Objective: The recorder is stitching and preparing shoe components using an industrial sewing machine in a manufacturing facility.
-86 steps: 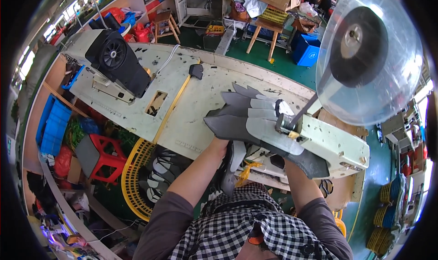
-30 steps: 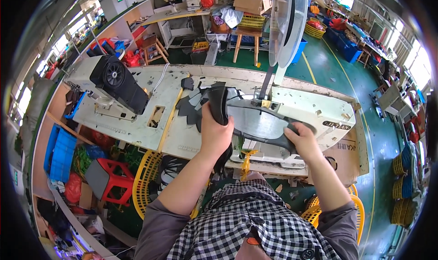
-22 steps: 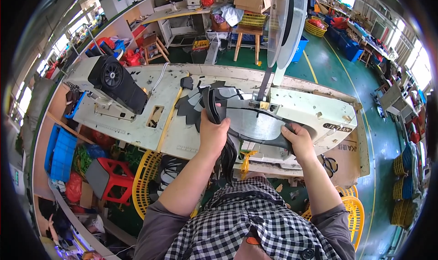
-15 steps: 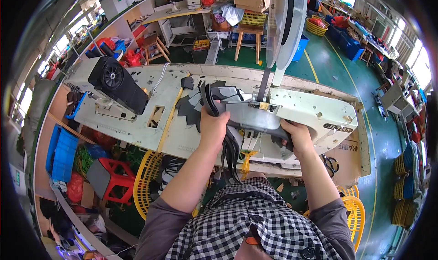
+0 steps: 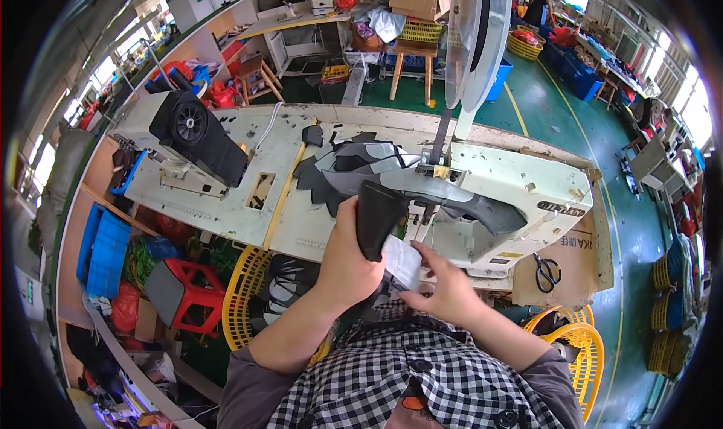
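Observation:
My left hand (image 5: pixel 350 260) is closed round a bundle of flexible pieces in front of the sewing machine (image 5: pixel 520 192). A black, smooth, folded piece (image 5: pixel 376 222) shows at its top, and a whitish-grey piece (image 5: pixel 404 262) below. My right hand (image 5: pixel 448 284) is beside the whitish piece, thumb and fingers apart; whether it touches the edge is unclear. A curved grey piece, like a shoe-upper part (image 5: pixel 429 187), lies across the machine under its head, with neither hand on it. Dark grey cut pieces (image 5: pixel 320 177) lie fanned on the table to the left.
A second machine head with a black wheel cover (image 5: pixel 188 128) stands at the left of the table. Black-handled scissors (image 5: pixel 547 272) lie on cardboard (image 5: pixel 576 267) at right. Yellow baskets (image 5: pixel 242 301) and a red-grey stool (image 5: pixel 184 297) stand below left. A tall thread guard (image 5: pixel 478 45) rises behind.
Both hands have left the grey piece at the machine and come nearer my body. My left hand now holds the bundle upright, and my right hand has moved left beside it.

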`<state>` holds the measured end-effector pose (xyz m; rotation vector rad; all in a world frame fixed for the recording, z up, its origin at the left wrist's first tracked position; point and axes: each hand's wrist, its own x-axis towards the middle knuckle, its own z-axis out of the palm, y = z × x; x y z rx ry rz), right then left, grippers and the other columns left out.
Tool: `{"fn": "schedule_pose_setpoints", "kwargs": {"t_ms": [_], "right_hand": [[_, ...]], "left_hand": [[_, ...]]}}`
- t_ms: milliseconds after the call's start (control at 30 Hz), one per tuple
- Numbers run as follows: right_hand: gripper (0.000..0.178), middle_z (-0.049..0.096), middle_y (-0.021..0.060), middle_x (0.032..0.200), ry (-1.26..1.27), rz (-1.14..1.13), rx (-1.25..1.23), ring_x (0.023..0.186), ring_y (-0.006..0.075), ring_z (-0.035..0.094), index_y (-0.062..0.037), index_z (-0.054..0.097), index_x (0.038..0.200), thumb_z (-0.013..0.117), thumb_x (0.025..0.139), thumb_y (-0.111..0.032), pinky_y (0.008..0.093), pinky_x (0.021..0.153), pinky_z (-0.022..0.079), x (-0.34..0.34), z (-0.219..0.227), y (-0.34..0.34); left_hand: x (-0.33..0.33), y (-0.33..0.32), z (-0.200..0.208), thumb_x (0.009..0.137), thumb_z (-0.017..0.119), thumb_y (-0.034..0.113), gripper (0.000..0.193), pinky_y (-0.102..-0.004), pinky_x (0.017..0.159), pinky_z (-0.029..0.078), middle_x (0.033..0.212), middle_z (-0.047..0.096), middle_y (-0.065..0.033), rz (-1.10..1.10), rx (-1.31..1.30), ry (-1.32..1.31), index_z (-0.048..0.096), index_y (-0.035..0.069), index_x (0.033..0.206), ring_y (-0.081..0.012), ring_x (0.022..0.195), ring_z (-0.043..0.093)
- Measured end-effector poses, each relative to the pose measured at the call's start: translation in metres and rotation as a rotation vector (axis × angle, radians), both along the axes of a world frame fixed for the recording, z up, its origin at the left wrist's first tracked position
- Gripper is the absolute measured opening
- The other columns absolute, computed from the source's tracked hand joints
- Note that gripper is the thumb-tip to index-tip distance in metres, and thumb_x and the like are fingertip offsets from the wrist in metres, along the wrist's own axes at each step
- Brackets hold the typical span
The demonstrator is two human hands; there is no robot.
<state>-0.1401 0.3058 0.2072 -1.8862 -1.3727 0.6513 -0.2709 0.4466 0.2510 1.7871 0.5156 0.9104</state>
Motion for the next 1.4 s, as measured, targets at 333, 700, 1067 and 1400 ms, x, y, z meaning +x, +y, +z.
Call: {"fn": "schedule_pose_setpoints", "kwargs": {"t_ms": [333, 700, 1067, 1400], "right_hand": [[0.031, 0.060, 0.0015, 0.084, 0.416, -0.210, 0.126, 0.075, 0.0076, 0.054, 0.0006, 0.059, 0.102, 0.072, 0.078, -0.014, 0.0223, 0.068, 0.045, 0.074, 0.072, -0.023], [0.037, 0.064, 0.0052, 0.089, 0.894, -0.401, 0.149, 0.067, 0.0111, 0.060, 0.0004, 0.056, 0.111, 0.069, 0.080, -0.015, 0.0256, 0.054, 0.049, 0.091, 0.019, 0.019], [0.061, 0.060, 0.0146, 0.103, 1.140, -0.140, 0.247, 0.083, 0.0237, 0.063, 0.0035, 0.042, 0.123, 0.069, 0.080, -0.030, 0.0353, 0.072, 0.053, 0.105, 0.005, 0.016], [0.092, 0.048, 0.0190, 0.126, 0.604, 0.099, 0.099, 0.113, 0.0291, 0.051, 0.0020, 0.034, 0.130, 0.081, 0.063, -0.039, 0.0370, 0.093, 0.042, -0.010, -0.021, -0.003]], "left_hand": [[0.022, 0.032, -0.006, 0.078, 0.056, 0.000, 0.040, -0.0282, 0.070, 0.045, 0.096, 0.056, -0.0090, 0.124, -0.144, -0.176, 0.043, 0.004, 0.116, -0.0137, 0.079, 0.055], [0.055, 0.046, -0.041, 0.073, 0.054, -0.005, 0.043, -0.0287, 0.080, 0.043, 0.101, 0.052, -0.0073, 0.284, -0.608, -0.258, 0.049, 0.005, 0.114, -0.0158, 0.088, 0.053], [0.056, 0.055, -0.046, 0.077, 0.062, 0.004, 0.038, -0.0299, 0.079, 0.044, 0.097, 0.055, -0.0051, 0.287, -0.694, -0.240, 0.049, 0.004, 0.113, -0.0170, 0.087, 0.054], [0.014, -0.017, -0.010, 0.082, 0.043, -0.005, 0.042, -0.0341, 0.086, 0.044, 0.110, 0.054, -0.0118, -0.139, -0.243, -0.186, 0.041, 0.004, 0.124, -0.0204, 0.096, 0.057]]}}
